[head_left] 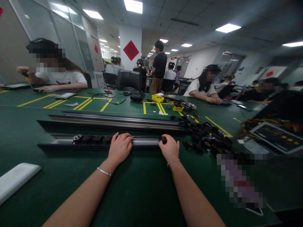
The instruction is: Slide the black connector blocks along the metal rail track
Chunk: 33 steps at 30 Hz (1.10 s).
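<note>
A long black-edged metal channel rail [146, 142] lies crosswise on the table before me. Several small black parts [87, 138] sit in a row inside its left half. My left hand [120, 147] is closed over the rail at the right end of that row, its fingertips on the far side; what lies beneath the palm is hidden. Near the rail's right end, my right hand [170, 147] pinches a small round black part [164, 140] at the channel. More black parts [205, 132] lie in a loose heap just right of the rail.
More rails [113, 123] lie parallel behind mine. At the left front is a white slab-like object [17, 179]. Yellow trays [157, 98], cables [115, 97] and a black case [137, 96] stand farther back. An open device with wires [276, 135] is at right. Co-workers sit across the table.
</note>
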Each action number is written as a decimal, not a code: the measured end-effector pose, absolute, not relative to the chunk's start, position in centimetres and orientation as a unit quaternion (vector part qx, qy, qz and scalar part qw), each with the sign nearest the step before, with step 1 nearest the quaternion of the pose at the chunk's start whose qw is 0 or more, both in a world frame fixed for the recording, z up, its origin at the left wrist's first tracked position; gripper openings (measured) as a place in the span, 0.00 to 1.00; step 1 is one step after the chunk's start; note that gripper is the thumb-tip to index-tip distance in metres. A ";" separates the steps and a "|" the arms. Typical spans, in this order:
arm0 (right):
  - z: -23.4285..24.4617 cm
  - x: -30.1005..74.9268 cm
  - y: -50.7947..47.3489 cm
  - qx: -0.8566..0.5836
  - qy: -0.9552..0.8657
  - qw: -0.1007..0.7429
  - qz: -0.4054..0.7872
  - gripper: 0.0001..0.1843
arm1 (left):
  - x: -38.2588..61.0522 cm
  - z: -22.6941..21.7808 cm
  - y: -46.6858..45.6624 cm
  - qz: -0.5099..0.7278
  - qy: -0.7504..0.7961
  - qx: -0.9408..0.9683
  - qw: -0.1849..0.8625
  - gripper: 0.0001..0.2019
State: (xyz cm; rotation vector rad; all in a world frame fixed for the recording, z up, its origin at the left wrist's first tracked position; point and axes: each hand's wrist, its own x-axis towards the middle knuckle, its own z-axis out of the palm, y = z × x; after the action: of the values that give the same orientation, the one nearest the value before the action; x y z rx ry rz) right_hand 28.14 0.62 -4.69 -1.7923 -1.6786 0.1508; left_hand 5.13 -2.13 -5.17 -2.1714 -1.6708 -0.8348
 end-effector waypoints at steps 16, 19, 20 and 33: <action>-5.3 28.8 1.2 -0.680 -0.638 0.358 0.044 0.16 | 5.1 -5.2 -2.1 -0.280 -0.582 -0.752 0.132 0.15; -5.4 28.9 1.2 -0.689 -0.630 0.354 0.052 0.17 | 5.1 -5.2 -2.1 -0.281 -0.581 -0.752 0.131 0.15; -5.4 28.9 1.2 -0.691 -0.629 0.352 0.054 0.17 | 5.1 -5.2 -2.1 -0.281 -0.581 -0.752 0.132 0.15; -5.8 29.9 1.4 -0.655 -0.653 0.377 0.053 0.16 | 5.1 -5.2 -2.1 -0.265 -0.585 -0.755 0.133 0.15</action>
State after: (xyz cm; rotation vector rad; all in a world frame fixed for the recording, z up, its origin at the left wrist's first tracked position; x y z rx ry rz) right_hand 29.90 1.41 -5.84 -1.6743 -1.6687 0.1360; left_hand 5.10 -2.10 -5.21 -2.1891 -1.6960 -0.7696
